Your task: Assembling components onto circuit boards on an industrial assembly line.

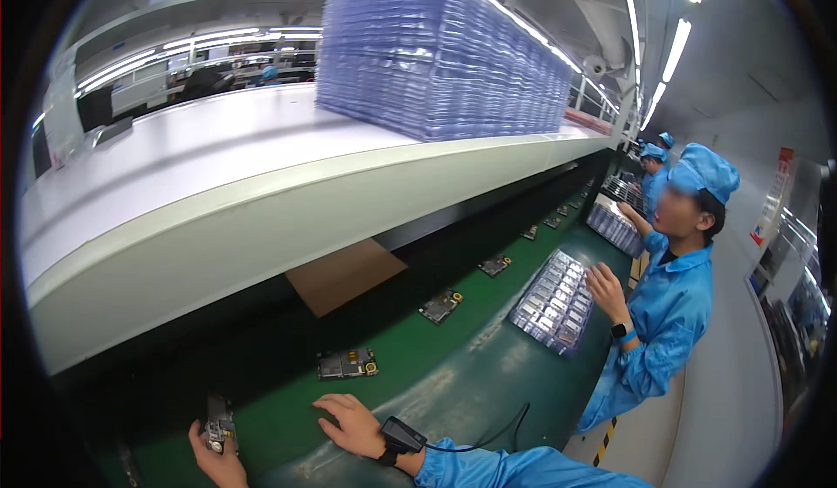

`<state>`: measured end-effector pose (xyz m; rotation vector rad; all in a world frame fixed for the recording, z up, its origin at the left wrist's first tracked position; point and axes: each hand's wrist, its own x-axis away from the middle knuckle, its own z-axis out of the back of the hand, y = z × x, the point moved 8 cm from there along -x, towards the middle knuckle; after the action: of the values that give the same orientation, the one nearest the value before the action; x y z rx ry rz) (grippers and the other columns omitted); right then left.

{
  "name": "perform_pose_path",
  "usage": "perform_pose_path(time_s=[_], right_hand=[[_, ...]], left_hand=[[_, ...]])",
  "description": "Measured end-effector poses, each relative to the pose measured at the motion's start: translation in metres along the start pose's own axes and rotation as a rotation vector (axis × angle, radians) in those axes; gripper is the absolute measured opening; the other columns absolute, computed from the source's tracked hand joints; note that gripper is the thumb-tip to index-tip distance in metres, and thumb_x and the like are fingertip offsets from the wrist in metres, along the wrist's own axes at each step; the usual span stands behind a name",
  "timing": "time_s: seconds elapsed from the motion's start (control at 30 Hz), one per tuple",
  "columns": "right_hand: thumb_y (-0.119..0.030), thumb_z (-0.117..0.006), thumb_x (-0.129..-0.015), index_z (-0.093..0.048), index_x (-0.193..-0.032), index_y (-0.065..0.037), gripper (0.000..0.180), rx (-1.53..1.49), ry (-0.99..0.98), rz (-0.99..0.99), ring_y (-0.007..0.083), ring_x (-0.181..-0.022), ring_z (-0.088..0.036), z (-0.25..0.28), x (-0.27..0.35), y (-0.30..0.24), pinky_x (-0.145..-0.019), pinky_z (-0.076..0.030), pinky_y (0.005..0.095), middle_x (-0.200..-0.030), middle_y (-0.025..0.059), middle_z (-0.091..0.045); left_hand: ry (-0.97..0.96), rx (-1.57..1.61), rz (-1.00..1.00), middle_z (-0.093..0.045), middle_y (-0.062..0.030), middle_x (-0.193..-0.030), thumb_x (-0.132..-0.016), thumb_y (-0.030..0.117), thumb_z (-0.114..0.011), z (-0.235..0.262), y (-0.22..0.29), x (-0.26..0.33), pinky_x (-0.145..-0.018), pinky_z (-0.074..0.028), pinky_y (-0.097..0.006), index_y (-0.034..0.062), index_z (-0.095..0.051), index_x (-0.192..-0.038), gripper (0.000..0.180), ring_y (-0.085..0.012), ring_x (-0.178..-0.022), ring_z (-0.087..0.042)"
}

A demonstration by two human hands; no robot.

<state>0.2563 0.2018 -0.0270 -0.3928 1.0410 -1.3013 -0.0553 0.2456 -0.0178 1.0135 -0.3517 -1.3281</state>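
At the lower left, my left hand [218, 464] grips a small phone circuit board [220, 413] between thumb and fingers, over the green belt. The board is dark and silvery, with a round yellowish part at its near end. My right hand [352, 423] rests at the belt's near edge, fingers stretched out and nothing in them. Just beyond it a second circuit board [345, 364] lies flat, a yellow ring at its right end. Another circuit board [440, 306] lies farther up the belt.
More circuit boards [494, 265] line the green belt [397, 349]. A tray of parts [554, 301] stands beside a co-worker [676, 279] in blue at the right. Stacked clear plastic trays [436, 57] sit on the white shelf [200, 152] above. A black cable [488, 443] runs from my right wrist device [403, 436].
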Motion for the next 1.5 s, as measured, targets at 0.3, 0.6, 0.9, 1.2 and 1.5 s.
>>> perform_pose_path(time_s=[0.3, 0.6, 0.9, 1.2, 1.5], right_hand=[[-0.02, -0.069, -0.085, -0.07, -0.11, -0.007, 0.029, 0.446, 0.05, 0.006, 0.0317, -0.112, -0.06, 0.052, -0.016, 0.025, -0.096, -0.048, 0.0447, -0.118, 0.0095, -0.068], [-0.013, -0.069, -0.077, -0.074, -0.096, -0.002, 0.023, 0.446, 0.127, 0.068, 0.0375, -0.113, -0.062, 0.049, -0.028, 0.029, -0.103, -0.047, 0.0478, -0.115, 0.0195, -0.068], [-0.004, -0.068, -0.081, -0.067, -0.116, -0.001, 0.036, 0.335, 0.217, 0.111, 0.0392, -0.125, -0.052, 0.059, -0.018, 0.046, -0.11, -0.04, 0.0474, -0.131, 0.0196, -0.06], [-0.001, -0.07, -0.083, -0.069, -0.107, 0.001, 0.024, -0.247, -0.333, 0.46, 0.0306, -0.097, -0.067, -0.06, 0.045, -0.287, -0.087, -0.053, 0.0397, -0.101, 0.0144, -0.07], [-0.011, -0.072, -0.087, -0.068, -0.117, -0.006, 0.031, -0.317, -0.929, 1.006, 0.0291, -0.104, -0.061, -0.215, 0.175, -0.433, -0.088, -0.052, 0.0372, -0.114, 0.0084, -0.064]], left_hand=[[0.168, 0.803, 0.299, -0.059, -0.0158, -0.128, -0.093, 0.0, -0.069, 0.01, -0.004, 0.008, -0.086, -0.061, -0.042, -0.0011, -0.05, -0.137, 0.048, -0.0266, -0.108, -0.062], [0.065, 0.949, 0.357, -0.055, -0.0139, -0.13, -0.089, 0.002, -0.05, -0.005, -0.001, 0.012, -0.073, -0.065, -0.04, 0.009, -0.046, -0.142, 0.053, -0.0267, -0.109, -0.064], [-0.191, 1.226, 0.458, -0.046, -0.0136, -0.132, -0.098, -0.003, -0.048, -0.024, 0.024, 0.08, -0.085, -0.064, -0.05, 0.0106, -0.041, -0.144, 0.048, -0.0297, -0.115, -0.061], [-0.057, 0.88, 0.155, -0.056, -0.0143, -0.121, -0.102, -0.001, -0.049, -0.041, 0.009, 0.085, -0.087, -0.064, -0.04, 0.0115, -0.038, -0.147, 0.048, -0.0231, -0.115, -0.061], [-0.154, 0.984, 0.243, -0.064, -0.0165, -0.104, -0.1, 0.005, -0.046, -0.047, 0.017, 0.076, -0.066, -0.061, -0.035, 0.0102, -0.036, -0.149, 0.05, -0.0212, -0.073, -0.069]])
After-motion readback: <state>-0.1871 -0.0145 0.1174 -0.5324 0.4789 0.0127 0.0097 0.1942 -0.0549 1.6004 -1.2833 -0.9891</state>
